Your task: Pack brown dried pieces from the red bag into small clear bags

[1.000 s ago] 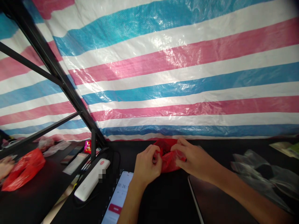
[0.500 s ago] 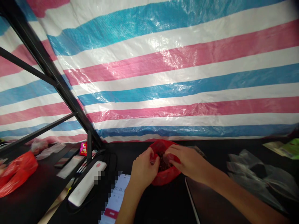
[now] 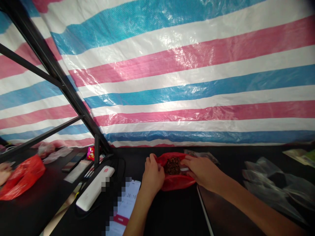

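A red plastic bag (image 3: 176, 185) lies spread at the mouth on the black table, with small brown pieces (image 3: 173, 166) showing inside. My left hand (image 3: 154, 173) is closed on the bag's left edge. On the other side, my right hand (image 3: 197, 170) grips the right edge, fingers curled over the rim. A small shiny strip (image 3: 184, 169) shows inside the bag close to my right fingertips; I cannot make out what it is. Behind my right hand lies a clear plastic packet (image 3: 203, 155), partly hidden.
A phone (image 3: 126, 203) with a running timer and a white power strip (image 3: 95, 188) lie left of my arm. Clear plastic bags (image 3: 275, 186) sit at right, beside a dark flat panel (image 3: 221, 209). Far left, another person's hand (image 3: 5, 173) is near a red bag (image 3: 24, 177).
The bag's mouth has been pulled from bunched to wide apart, so the brown pieces inside now show clearly. My hands have moved farther from each other.
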Tool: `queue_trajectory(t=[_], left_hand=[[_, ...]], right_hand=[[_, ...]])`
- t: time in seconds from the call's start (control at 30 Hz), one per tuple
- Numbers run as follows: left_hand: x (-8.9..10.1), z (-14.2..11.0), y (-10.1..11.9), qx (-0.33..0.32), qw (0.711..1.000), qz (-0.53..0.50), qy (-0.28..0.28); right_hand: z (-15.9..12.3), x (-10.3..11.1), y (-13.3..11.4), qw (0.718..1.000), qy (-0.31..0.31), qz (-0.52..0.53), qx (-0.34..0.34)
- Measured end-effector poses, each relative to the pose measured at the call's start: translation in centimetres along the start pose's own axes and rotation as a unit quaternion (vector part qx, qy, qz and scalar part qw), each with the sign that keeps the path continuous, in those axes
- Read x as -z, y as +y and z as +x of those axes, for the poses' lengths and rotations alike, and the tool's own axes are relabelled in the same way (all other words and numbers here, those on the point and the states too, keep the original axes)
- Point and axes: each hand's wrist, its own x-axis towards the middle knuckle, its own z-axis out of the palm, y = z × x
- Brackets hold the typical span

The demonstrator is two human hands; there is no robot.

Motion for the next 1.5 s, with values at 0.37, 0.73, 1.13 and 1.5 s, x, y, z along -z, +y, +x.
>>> queue_trajectory(t=[0.37, 0.73, 1.13, 1.5], left_hand=[[-2.2, 1.5, -1.2, 0.021, 0.958, -0.271, -0.097], [-1.6, 0.9, 0.2, 0.039, 0.909, -0.384, -0.154], [-0.8, 0.5, 1.0, 0.061, 0.908, -0.377, -0.170], [-1.4, 0.8, 0.7, 0.081, 0.887, -0.422, -0.169]], right_hand=[[0.3, -1.3, -0.4, 0.999, -0.012, 0.030, 0.010], [0.2, -1.6, -2.0, 1.000, -0.018, 0.008, -0.009], [0.4, -1.6, -2.1, 0.999, -0.005, 0.032, -0.017], [0.1, -1.5, -2.3, 0.999, -0.008, 0.047, -0.020]])
